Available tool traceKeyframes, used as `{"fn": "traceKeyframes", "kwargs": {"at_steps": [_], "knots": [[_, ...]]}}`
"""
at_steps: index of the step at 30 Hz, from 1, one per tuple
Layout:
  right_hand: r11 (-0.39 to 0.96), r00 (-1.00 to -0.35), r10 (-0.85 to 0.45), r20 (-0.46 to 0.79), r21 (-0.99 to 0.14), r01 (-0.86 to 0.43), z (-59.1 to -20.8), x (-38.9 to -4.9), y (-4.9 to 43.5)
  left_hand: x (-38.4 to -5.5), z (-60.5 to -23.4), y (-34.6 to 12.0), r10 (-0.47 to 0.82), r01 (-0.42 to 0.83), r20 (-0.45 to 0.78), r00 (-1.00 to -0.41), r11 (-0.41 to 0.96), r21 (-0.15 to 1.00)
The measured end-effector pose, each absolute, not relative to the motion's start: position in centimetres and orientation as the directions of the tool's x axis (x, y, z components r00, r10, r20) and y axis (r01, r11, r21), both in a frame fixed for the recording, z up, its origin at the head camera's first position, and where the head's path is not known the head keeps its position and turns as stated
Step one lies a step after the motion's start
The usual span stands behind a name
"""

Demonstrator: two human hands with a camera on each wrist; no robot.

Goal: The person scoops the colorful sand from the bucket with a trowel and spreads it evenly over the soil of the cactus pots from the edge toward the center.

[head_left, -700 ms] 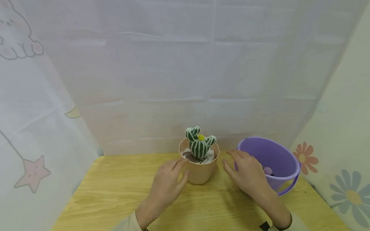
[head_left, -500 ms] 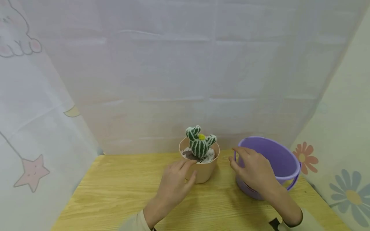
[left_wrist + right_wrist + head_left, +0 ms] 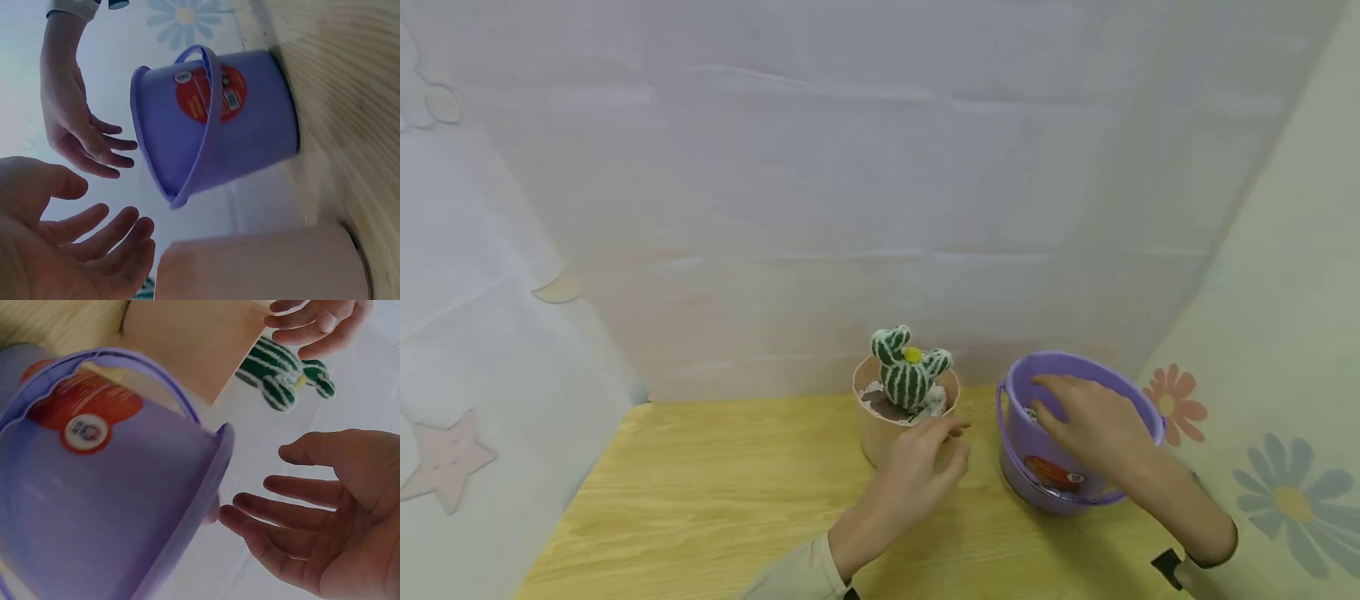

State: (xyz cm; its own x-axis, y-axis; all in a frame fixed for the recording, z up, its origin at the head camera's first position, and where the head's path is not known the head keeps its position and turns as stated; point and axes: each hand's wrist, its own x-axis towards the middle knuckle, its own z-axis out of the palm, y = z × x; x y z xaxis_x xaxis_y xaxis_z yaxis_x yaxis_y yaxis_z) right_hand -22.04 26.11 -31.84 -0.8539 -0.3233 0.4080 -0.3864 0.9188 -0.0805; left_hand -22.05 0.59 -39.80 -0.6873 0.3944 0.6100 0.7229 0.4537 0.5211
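Observation:
A purple bucket with a red label stands on the table, its handle hanging down at the front. Over its mouth my right hand hovers, holding nothing; in the right wrist view its loosely bent fingers lie close to the rim. To the bucket's left is a peach-coloured pot bearing a green-and-white knitted cactus with a yellow flower. My left hand is in front of this pot, overlapping its lower right side, palm turned toward the bucket, fingers slightly bent and nothing in them.
The wooden table extends left and in front of the pot. A pale cloth wall rises right behind the table, and patterned side walls stand left and right. A small pale patterned thing shows inside the bucket.
Both hands have moved right, the right one up over the bucket's mouth and the left one across the pot's front. The bucket's handle now hangs at the front with the label showing. The view shifts slightly.

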Motion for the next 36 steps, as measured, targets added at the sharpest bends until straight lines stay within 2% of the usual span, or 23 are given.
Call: {"fn": "traceKeyframes", "kwargs": {"at_steps": [5, 10, 13, 16, 22, 26, 31, 36], "knots": [[0.930, -0.864, -0.330, 0.381, -0.026, -0.367, -32.3, -23.1, 27.9, -22.6, -39.7, 3.5, 0.350, 0.616, 0.509, -0.787, 0.378, 0.691], [0.945, -0.898, -0.313, 0.308, 0.007, -0.327, -33.1, -23.8, 29.4, -23.1, -40.2, 6.3, 0.321, 0.502, 0.428, -0.845, 0.195, 0.843], [0.939, -0.913, -0.331, 0.240, -0.009, -0.343, -33.1, -24.3, 30.2, -23.3, -40.3, 7.7, 0.336, 0.344, 0.305, -0.891, 0.062, 0.937], [0.931, -0.924, -0.342, 0.168, -0.075, -0.358, -33.1, -24.7, 30.8, -23.4, -40.1, 8.9, 0.335, 0.152, 0.159, -0.929, -0.047, 0.987], [0.930, -0.949, -0.313, 0.048, -0.186, -0.316, -33.3, -25.0, 31.3, -24.1, -39.7, 11.1, 0.272, -0.092, -0.009, -0.962, -0.296, 0.951], [0.900, -0.931, -0.364, 0.018, -0.249, -0.357, -33.5, -25.1, 31.8, -24.6, -39.6, 12.0, 0.265, -0.200, -0.092, -0.960, -0.417, 0.887], [0.850, -0.907, -0.420, 0.020, -0.342, -0.401, -32.8, -25.2, 32.7, -25.0, -39.4, 12.8, 0.260, -0.246, -0.126, -0.957, -0.508, 0.826], [0.828, -0.922, -0.386, 0.011, -0.436, -0.352, -31.4, -25.4, 33.7, -25.3, -39.4, 13.5, 0.251, -0.258, -0.138, -0.958, -0.544, 0.798]]}}
